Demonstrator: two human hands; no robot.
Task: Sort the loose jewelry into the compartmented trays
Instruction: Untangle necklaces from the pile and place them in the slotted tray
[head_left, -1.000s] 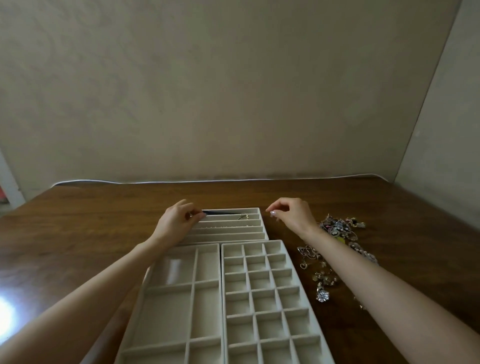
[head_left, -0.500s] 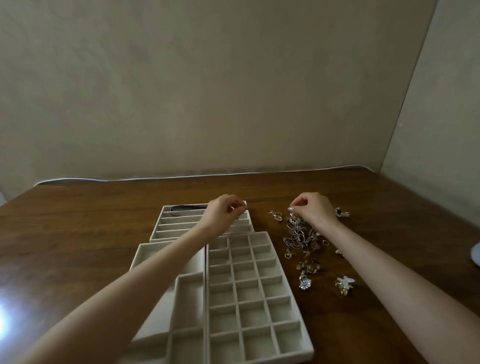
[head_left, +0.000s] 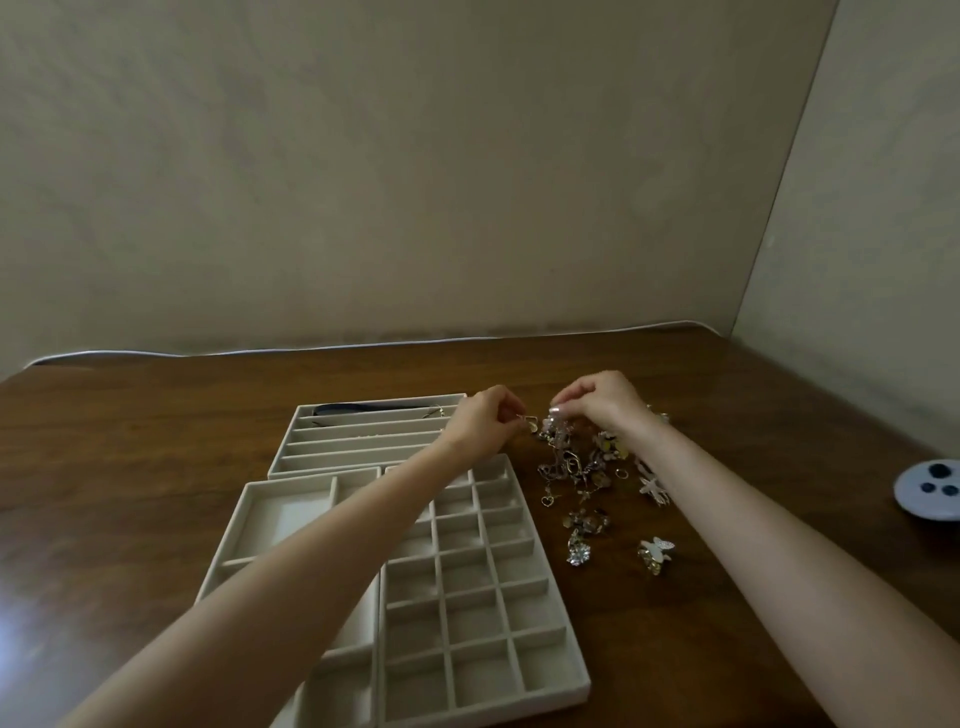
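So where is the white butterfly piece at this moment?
In the head view, the butterfly piece lies on the table right of the grid tray, at the pile's near edge, beside a silver flower charm.

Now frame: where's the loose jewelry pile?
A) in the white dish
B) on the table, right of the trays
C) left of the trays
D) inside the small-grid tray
B: the jewelry pile lies on the bare table right of the small-grid tray; the left hand pinches a pendant at its far end and the right hand pinches into the pile.
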